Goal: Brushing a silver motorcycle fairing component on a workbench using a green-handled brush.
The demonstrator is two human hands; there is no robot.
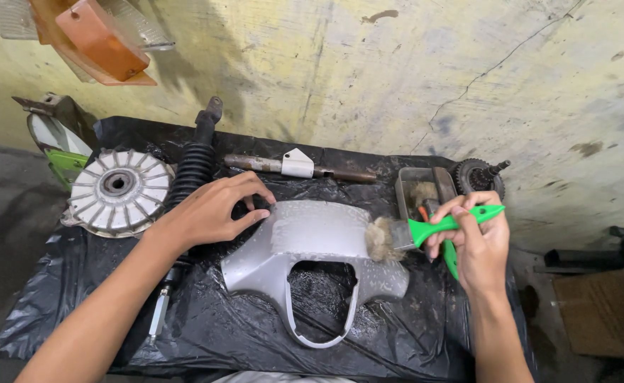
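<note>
right hand closed around the green handle of a paintbrush, fingers wrapped and pressed together on it, thumb on top. bristles just left of that grip, splayed and touching the right shoulder of a silver scooter handlebar cover. left hand spread flat, palm down, fingertips resting on the cover's upper left edge, holding nothing inside it. cover lying between the two hands on black plastic sheeting, its open u-shaped cutout facing toward the wearer.

just beyond the right hand's grip, a small metal tray with something fibrous in it; contents too unclear to tell. beside the tray, further right, a dark gear on a short shaft. above the cover, between the hands, a rusty rod with a white bracket. just behind the left hand, a black ribbed shock absorber, partly hidden by the wrist. further left of that hand, a finned silver wheel hub. cracked yellowish wall behind everything.
</note>
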